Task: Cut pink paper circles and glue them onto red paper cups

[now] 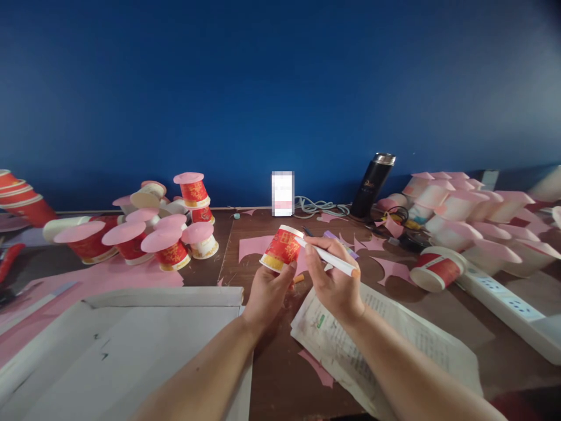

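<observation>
My left hand [270, 295] is closed around a red paper cup [283, 248] with gold print and a white rim, tilted above the table. In my right hand [335, 280] is a white marker pen [331, 258], held in a writing grip with its orange end pointing right. The pen's other end reaches the cup's right side near the rim; whether it touches I cannot tell. Below the hands lies an orange pen cap [298, 279] on the brown table.
Cups with pink paper discs [164, 240] stand at left, near a white box lid [166, 351]. Printed sheets [394, 333] lie under my right arm. At right are pink-topped cups [468, 216], a fallen red cup [438, 269], a power strip [517, 310] and a black flask [372, 187].
</observation>
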Action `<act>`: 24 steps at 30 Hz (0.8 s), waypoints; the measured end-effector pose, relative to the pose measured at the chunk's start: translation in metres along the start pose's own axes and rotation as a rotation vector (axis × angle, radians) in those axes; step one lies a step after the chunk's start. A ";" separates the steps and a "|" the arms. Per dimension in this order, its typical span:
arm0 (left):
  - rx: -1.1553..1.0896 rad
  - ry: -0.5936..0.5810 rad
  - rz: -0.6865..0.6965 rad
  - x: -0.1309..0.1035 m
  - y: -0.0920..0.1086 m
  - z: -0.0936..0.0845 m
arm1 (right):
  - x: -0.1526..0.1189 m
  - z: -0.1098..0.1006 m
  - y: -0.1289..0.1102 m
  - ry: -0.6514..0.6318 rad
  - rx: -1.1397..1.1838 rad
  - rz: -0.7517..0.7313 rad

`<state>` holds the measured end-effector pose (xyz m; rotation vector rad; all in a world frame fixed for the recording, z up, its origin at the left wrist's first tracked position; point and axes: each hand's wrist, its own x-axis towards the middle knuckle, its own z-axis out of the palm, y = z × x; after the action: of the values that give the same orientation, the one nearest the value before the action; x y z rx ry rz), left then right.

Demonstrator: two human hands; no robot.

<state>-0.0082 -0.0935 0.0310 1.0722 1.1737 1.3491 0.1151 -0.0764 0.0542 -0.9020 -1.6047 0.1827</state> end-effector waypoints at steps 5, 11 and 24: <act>-0.116 -0.002 -0.027 0.003 -0.006 -0.002 | 0.001 0.000 0.001 0.008 -0.006 0.009; -0.405 -0.073 -0.059 0.007 -0.010 -0.002 | 0.001 0.000 0.002 0.011 -0.031 0.030; -0.509 -0.116 -0.114 0.006 -0.007 -0.001 | 0.002 0.000 0.003 0.009 -0.058 0.062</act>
<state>-0.0093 -0.0873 0.0243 0.6940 0.7345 1.3760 0.1164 -0.0730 0.0537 -0.9967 -1.5818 0.1759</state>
